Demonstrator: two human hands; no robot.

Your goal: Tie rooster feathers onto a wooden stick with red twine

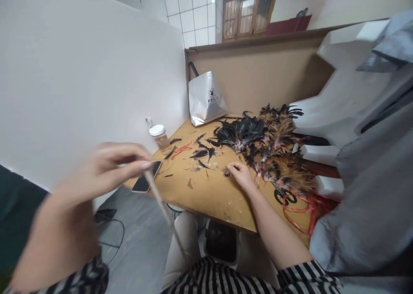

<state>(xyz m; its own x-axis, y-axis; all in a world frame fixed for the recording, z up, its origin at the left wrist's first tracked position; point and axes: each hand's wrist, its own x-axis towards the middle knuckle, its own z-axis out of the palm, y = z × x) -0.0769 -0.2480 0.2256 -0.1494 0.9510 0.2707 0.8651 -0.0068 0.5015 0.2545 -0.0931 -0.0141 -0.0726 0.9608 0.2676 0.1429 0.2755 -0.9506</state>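
My left hand (118, 169) is raised in front of the table's left corner, slightly blurred. Its thumb and fingers pinch the top of a thin pale strip (164, 214), which slants down towards my lap. My right hand (241, 175) rests low over the tabletop (209, 195) with its fingertips pinched together. A small dark feather tuft (226, 173) lies at those fingertips; whether they grip it I cannot tell. Just beyond are loose black feathers (203, 153). Bundles of black feathers (241, 132) and brown feathers (290, 173) are heaped to the right of that hand.
A phone (143, 182) lies at the left table edge, near a white-lidded jar (159, 135). At the back stands a silver bag (204, 100). Black-handled scissors (284, 196) and red ribbon (303, 210) lie at right. Below the table is a dark bin (221, 242).
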